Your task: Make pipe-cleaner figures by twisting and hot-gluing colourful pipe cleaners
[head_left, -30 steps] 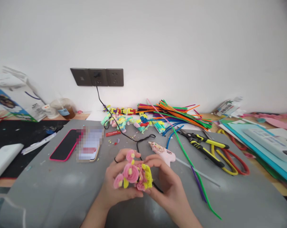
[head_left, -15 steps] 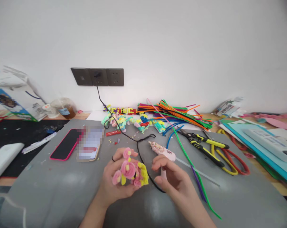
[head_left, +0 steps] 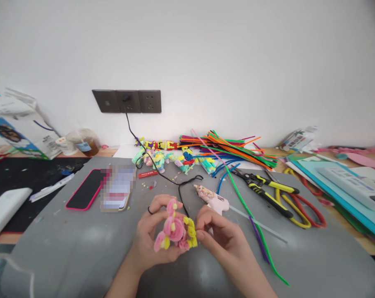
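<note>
A small pink and yellow figure of fuzzy stems (head_left: 175,229) rests in my left hand (head_left: 148,238), whose fingers wrap round it from the left. My right hand (head_left: 221,236) is at the figure's yellow right edge, thumb and index finger pinched together there; whether they grip the edge or something tiny is too small to tell. Just beyond my right hand lies a glue gun (head_left: 210,199) with a pale pink body and a patterned front, a clear glue stick (head_left: 258,224) reaching out behind it. Its handle is partly hidden by my hand.
Behind lie small fuzzy figures (head_left: 158,160) and a bundle of coloured stems (head_left: 237,149). Pliers (head_left: 268,192) and red-yellow scissors (head_left: 299,211) are right, two phones (head_left: 86,189) left. A black cord (head_left: 162,176) runs from the wall socket (head_left: 127,101). Long green stem (head_left: 241,198) crosses the right side.
My right hand has moved left to the figure's yellow edge, and its thumb and index finger have closed. The figure has shifted slightly right and turned a little in my left hand.
</note>
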Tool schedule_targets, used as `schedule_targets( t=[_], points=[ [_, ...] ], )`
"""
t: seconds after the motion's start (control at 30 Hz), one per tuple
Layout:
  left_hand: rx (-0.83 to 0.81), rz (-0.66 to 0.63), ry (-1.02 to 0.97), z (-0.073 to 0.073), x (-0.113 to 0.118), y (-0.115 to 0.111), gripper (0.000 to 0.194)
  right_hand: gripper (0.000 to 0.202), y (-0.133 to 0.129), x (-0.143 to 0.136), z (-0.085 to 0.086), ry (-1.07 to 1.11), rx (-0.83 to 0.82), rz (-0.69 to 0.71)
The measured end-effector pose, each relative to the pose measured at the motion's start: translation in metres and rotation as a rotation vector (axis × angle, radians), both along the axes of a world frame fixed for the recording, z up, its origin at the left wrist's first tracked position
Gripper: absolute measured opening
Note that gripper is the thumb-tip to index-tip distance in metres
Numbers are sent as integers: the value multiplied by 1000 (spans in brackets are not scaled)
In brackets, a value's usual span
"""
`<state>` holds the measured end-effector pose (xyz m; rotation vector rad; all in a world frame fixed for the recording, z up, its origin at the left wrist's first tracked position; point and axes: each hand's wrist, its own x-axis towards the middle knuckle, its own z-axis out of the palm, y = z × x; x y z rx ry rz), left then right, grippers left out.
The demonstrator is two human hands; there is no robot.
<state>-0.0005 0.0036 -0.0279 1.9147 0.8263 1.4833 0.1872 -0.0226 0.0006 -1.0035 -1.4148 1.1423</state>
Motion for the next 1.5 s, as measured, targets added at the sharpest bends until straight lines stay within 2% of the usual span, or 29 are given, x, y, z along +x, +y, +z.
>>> schedule_targets(
  t=[0.5,1.0,1.5],
  points=[
    [110,0,64,-8,1,2,37,27,-2,0,1,48,-42,42],
    [136,13,122,-2,0,1,28,29,-2,-1,2,44,-70,67],
    [115,-5,108,-7,-1,3,34,27,0,-2,2,-2,-69,47]
  ],
)
